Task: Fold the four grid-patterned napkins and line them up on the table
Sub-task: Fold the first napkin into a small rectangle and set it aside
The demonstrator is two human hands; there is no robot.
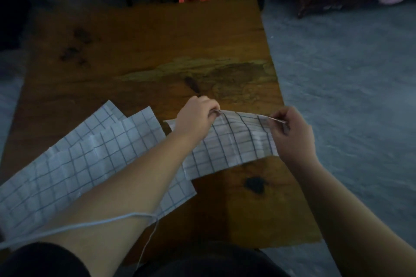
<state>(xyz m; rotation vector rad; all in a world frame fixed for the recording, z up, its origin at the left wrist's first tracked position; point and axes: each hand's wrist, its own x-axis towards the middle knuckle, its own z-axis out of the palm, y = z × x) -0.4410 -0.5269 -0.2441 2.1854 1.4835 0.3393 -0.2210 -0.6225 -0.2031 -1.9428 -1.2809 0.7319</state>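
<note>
Left hand (195, 117) and right hand (292, 132) each pinching a top corner of one grid napkin (229, 148), forearms reaching forward, cloth lifted above the counter (157, 40), remaining napkins (78, 164) spread flat at left

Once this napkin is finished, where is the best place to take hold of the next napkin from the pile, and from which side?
Pinch a far corner of the napkin pile, coming from the table's middle. The corners there fan out, offset from each other on the wooden table, so one layer should lift without dragging the others.
</note>
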